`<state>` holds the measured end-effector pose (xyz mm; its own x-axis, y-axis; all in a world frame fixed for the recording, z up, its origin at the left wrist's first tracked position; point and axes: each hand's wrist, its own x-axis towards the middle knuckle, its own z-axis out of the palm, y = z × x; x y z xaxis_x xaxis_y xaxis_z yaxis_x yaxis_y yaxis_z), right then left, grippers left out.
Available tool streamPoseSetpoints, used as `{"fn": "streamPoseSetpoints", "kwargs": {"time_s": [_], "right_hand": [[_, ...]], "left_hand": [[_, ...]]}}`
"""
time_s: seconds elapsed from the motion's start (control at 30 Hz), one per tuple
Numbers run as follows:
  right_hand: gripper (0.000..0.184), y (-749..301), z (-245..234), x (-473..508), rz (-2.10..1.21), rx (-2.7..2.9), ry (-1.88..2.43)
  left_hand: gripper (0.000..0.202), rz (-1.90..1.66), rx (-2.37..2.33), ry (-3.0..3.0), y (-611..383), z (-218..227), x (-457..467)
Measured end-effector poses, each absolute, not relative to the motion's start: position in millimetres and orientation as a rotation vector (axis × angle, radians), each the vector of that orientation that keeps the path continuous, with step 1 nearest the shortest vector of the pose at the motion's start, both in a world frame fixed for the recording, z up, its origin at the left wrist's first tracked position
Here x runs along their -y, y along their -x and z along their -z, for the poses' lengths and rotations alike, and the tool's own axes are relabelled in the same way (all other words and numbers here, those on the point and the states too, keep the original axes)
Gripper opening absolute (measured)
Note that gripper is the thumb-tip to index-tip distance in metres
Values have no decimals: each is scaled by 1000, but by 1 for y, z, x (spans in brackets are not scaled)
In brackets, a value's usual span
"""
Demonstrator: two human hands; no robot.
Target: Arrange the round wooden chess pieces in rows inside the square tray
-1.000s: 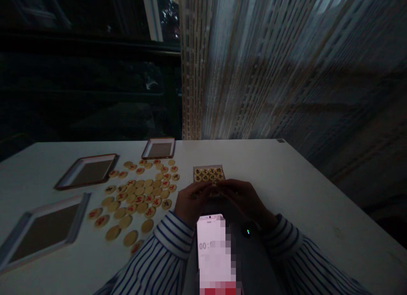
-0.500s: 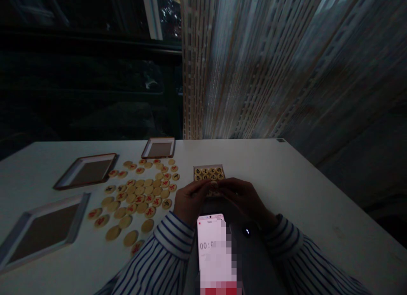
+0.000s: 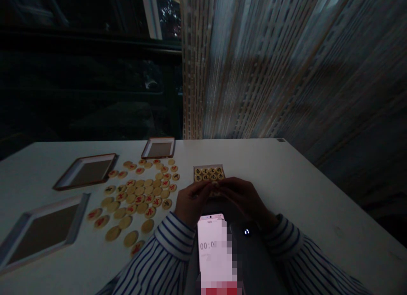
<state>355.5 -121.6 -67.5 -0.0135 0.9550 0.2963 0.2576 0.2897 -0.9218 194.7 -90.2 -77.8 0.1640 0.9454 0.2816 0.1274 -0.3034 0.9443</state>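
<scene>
My left hand (image 3: 192,201) and my right hand (image 3: 246,197) meet fingertip to fingertip over the near part of a small box (image 3: 208,166). Between their pinched fingers is a pale round xiangqi piece (image 3: 215,184); its face cannot be made out. Rows of xiangqi pieces (image 3: 209,173) with black characters lie face up in the far part of the box. My fingers hide most of the box's near half. To the left, many loose xiangqi pieces (image 3: 140,191) are spread on the table, some showing red or black characters, others plain side up.
A lit phone (image 3: 211,244) showing a timer lies below my hands, beside a small glowing display (image 3: 247,231). Three shallow trays or lids stand left: a near one (image 3: 83,214), a middle one (image 3: 60,181) and a far one (image 3: 174,147). A string curtain hangs behind the white table (image 3: 302,193).
My hands have shifted only slightly at the box, with the fingertips still together around the piece. The loose pieces and trays have stayed put.
</scene>
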Motion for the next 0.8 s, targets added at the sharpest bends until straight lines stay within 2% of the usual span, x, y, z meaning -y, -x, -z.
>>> {"fn": "streamPoseSetpoints", "kwargs": {"time_s": [0.33, 0.8], "right_hand": [[18, -356, 63, 122, -803, 1528, 1173], [15, -357, 69, 121, -792, 1531, 1155]], "left_hand": [[22, -1217, -1034, -1584, -193, 82, 90], [21, -1157, -945, -1200, -198, 69, 92]]}}
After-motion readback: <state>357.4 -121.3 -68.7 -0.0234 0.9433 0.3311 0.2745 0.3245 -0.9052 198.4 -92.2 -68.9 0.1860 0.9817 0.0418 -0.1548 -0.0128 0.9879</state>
